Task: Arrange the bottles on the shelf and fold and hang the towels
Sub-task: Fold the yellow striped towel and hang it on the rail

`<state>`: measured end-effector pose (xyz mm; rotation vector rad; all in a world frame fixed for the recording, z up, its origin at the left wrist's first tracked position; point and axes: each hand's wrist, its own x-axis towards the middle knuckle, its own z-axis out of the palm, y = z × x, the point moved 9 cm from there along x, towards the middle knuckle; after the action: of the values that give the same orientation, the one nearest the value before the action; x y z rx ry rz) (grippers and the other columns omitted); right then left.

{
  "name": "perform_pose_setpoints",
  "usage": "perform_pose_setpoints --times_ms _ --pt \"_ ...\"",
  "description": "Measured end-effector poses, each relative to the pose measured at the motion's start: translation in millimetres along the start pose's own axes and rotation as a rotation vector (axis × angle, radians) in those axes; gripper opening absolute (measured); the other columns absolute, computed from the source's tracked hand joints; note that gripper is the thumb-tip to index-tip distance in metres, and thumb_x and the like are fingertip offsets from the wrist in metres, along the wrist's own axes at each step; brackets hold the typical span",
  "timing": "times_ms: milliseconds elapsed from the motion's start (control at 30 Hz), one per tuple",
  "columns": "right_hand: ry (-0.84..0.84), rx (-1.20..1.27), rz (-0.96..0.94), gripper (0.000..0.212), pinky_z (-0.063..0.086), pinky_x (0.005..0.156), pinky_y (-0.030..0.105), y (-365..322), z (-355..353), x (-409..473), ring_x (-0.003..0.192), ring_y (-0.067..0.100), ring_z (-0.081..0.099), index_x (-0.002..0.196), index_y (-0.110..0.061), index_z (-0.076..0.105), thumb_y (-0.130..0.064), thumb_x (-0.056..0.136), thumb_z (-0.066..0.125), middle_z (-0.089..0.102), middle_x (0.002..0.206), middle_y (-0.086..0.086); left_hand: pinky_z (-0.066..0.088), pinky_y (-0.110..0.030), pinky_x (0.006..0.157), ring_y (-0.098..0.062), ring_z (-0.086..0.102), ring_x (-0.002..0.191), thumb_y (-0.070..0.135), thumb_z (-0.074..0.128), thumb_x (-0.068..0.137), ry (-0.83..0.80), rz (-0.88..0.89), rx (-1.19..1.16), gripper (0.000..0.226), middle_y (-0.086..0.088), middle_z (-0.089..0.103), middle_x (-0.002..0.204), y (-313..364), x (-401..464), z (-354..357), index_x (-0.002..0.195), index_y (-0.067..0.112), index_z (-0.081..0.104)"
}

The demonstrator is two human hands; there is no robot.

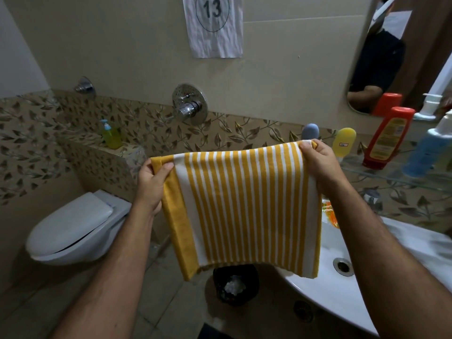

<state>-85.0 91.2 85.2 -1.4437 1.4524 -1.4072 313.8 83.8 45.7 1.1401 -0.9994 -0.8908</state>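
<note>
Thumbs are pressed over the top edge of the towel (247, 206), and the fingers behind it are hidden by the cloth. The left top corner is pinched by the left hand (152, 184), thumb in front on the solid yellow band; the right top corner is pinched by the right hand (318, 165), its fingers curled round the hem. The towel, yellow and white in upright stripes, is held stretched between the two hands and hangs flat in the air, its lower edge seen in front of the bin (236, 285) and the rim of the sink (325, 289). Both bare forearms are stretched forward from the bottom of the view. Behind the right hand, a glass shelf (396, 178) is seen on the wall, and bottles are stood on it: a yellow bottle (343, 144) and a grey-blue bottle (310, 131) nearest the hand, then a red bottle (386, 138), then a blue pump bottle (430, 148). To the left, a toilet (75, 231) with its lid down is seen, and a green soap bottle (111, 135) is stood on the ledge above it.
</note>
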Motion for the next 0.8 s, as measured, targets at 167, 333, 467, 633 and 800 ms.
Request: perform_pose_setpoints --times_ms 167,333,467,633,800 --pt "-0.411 -0.208 0.070 0.063 0.056 0.085 0.035 3 8 -8 0.100 0.016 0.067 0.114 -0.034 0.058 -0.040 0.059 0.089 0.066 0.112 -0.002 0.056 -0.041 0.074 -0.019 0.062 0.080 0.019 0.068 0.088 0.014 0.020 0.012 0.013 -0.002 0.062 0.086 2 4 3 0.091 0.026 0.057" --pt "-0.343 -0.328 0.125 0.027 0.056 0.087 0.038 8 -7 3 0.096 0.021 0.070 0.102 -0.017 0.071 -0.026 0.078 0.079 0.074 0.100 0.002 0.055 -0.042 0.077 -0.023 0.060 0.084 0.019 0.068 0.088 -0.008 0.035 0.002 0.012 -0.004 0.061 0.088 8 2 17 0.092 0.023 0.058" --pt "-0.302 0.039 0.139 0.024 0.054 0.091 0.046 4 -4 -6 0.103 0.030 0.068 0.109 -0.016 0.066 -0.019 0.086 0.070 0.072 0.108 0.009 0.058 -0.039 0.078 -0.022 0.065 0.090 0.022 0.067 0.089 -0.082 -0.009 -0.013 0.011 -0.006 0.066 0.096 8 1 28 0.097 0.023 0.061" --pt "-0.111 0.342 0.141 0.012 0.050 0.090 0.043 -12 8 -5 0.100 0.024 0.068 0.096 -0.020 0.067 -0.014 0.096 0.057 0.075 0.092 0.001 0.057 -0.043 0.083 -0.025 0.069 0.098 0.030 0.063 0.092 -0.158 -0.118 -0.020 0.021 -0.011 0.069 0.109 1 5 33 0.110 0.022 0.060" --pt "0.011 0.447 0.130 0.012 0.054 0.087 0.040 -28 19 1 0.091 0.019 0.070 0.095 -0.016 0.067 -0.017 0.098 0.056 0.077 0.080 -0.003 0.056 -0.044 0.082 -0.030 0.068 0.102 0.038 0.063 0.091 -0.149 -0.239 -0.148 0.035 -0.012 0.071 0.109 -11 2 36 0.118 0.015 0.062"
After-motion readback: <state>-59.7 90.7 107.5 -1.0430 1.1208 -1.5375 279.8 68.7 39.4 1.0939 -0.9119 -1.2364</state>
